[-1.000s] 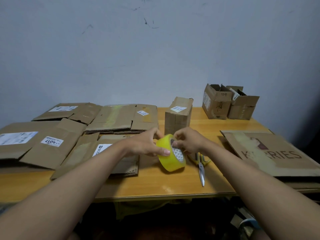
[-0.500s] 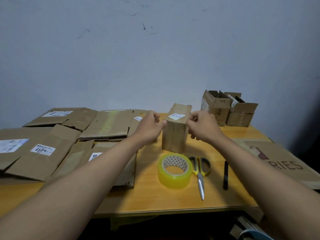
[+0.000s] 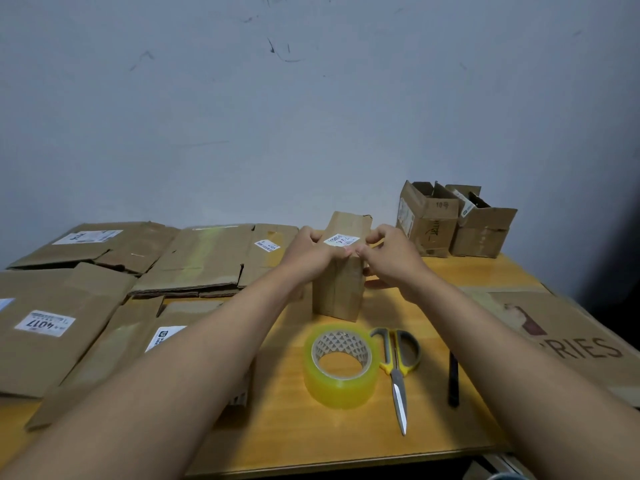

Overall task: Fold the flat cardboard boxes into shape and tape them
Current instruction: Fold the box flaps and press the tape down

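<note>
Both forearms reach toward twelve o'clock; left hand and right hand curl, fingertips nearly meeting.

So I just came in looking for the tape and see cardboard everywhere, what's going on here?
A person is making up boxes at the table. Both hands, left and right, hold the top of a small upright box, fingers at the top edge by its white label. The yellow tape roll lies free in front of it, beside the scissors. Flat boxes wait on the left; two open boxes stand at the back.
</note>
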